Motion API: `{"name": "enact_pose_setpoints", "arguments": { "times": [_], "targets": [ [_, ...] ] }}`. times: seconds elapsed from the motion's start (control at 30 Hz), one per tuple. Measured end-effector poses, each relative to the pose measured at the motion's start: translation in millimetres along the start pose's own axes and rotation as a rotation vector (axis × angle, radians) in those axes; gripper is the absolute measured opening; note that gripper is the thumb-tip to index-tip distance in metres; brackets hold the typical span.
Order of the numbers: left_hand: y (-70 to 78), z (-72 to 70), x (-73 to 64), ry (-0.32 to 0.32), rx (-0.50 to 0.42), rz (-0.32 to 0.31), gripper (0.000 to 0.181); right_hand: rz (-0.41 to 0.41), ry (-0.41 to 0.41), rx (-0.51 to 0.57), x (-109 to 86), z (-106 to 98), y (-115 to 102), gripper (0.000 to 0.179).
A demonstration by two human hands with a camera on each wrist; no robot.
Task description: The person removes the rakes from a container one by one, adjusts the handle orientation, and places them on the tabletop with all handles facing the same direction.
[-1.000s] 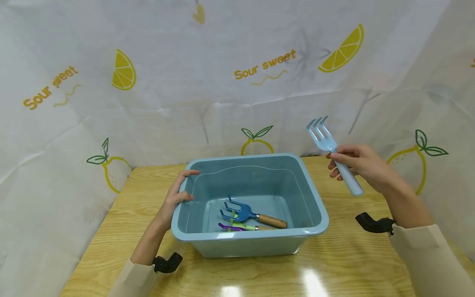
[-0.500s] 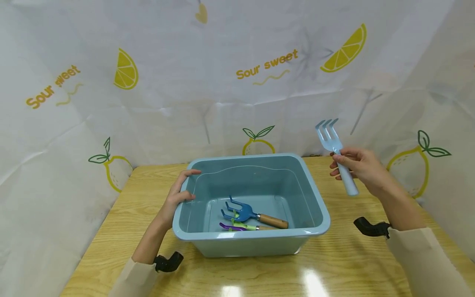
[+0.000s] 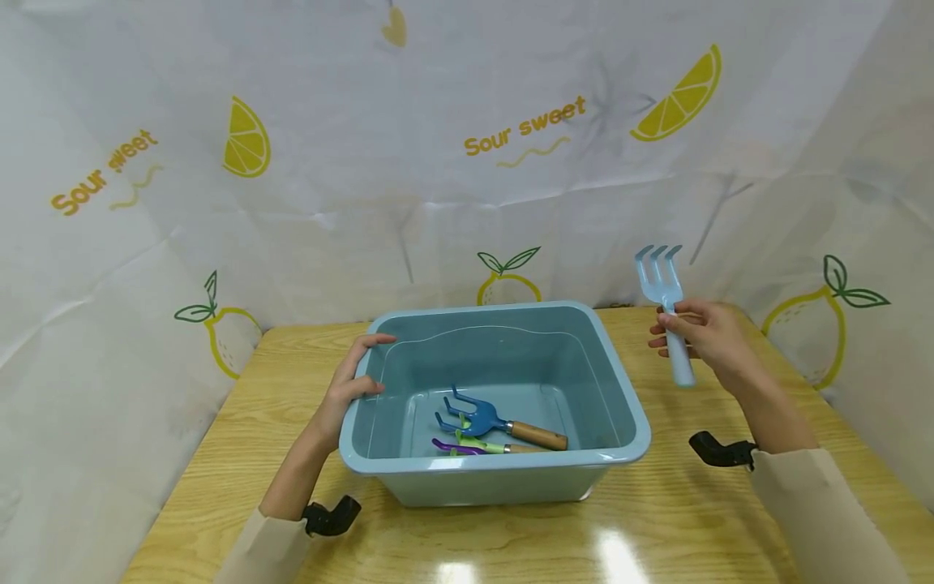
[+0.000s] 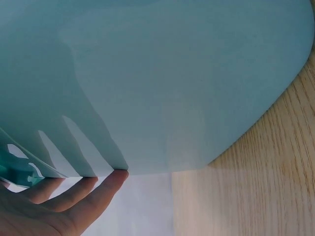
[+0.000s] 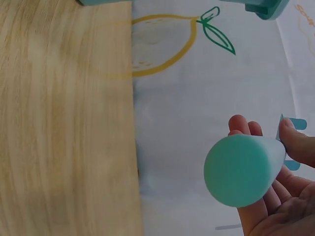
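A light blue hand rake (image 3: 660,284) with three bent tines is held upright in my right hand (image 3: 704,332), off the table and right of the basin. The thumb and fingers pinch it near the top of its handle; the butt end of the handle (image 5: 237,170) faces the right wrist camera. My left hand (image 3: 346,393) grips the left rim of the blue-grey basin (image 3: 503,464). In the left wrist view, fingertips (image 4: 118,176) touch the basin's outer wall. Inside the basin lies a dark blue hand rake (image 3: 481,418) with a wooden handle.
Partly hidden by the basin's front rim lie a green tool (image 3: 481,444) and a purple tool (image 3: 456,446). The basin stands on a wooden table (image 3: 430,547). A lemon-print cloth (image 3: 350,203) hangs behind and along both sides.
My right hand has lowered slightly with the light blue hand rake, whose tines have swung right until it stands nearly upright. The left hand keeps its hold on the rim.
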State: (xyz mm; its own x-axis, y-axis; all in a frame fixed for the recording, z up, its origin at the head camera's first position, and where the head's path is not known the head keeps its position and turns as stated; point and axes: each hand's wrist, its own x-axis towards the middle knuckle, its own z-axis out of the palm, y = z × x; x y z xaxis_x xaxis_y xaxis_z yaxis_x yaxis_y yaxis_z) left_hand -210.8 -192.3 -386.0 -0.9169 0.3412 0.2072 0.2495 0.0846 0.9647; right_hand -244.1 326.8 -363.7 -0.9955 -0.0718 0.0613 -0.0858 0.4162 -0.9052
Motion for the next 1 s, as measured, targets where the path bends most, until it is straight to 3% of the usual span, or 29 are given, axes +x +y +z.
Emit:
{"name": "enact_pose_setpoints", "arguments": {
  "times": [0.2,0.43,1.0],
  "targets": [
    [-1.6,-0.9,1.1,0.007,0.009,0.003,0.068,0.055,-0.043,0.019,5.1,0.1,13.6,0.044],
    [-0.6,-0.4,0.2,0.007,0.008,0.001,0.068,0.080,-0.038,0.004,9.2,6.4,24.6,0.056],
    [-1.9,0.1,1.3,-0.001,0.000,0.005,0.067,0.146,-0.080,0.040,21.5,26.1,47.3,0.058]
  ]
}}
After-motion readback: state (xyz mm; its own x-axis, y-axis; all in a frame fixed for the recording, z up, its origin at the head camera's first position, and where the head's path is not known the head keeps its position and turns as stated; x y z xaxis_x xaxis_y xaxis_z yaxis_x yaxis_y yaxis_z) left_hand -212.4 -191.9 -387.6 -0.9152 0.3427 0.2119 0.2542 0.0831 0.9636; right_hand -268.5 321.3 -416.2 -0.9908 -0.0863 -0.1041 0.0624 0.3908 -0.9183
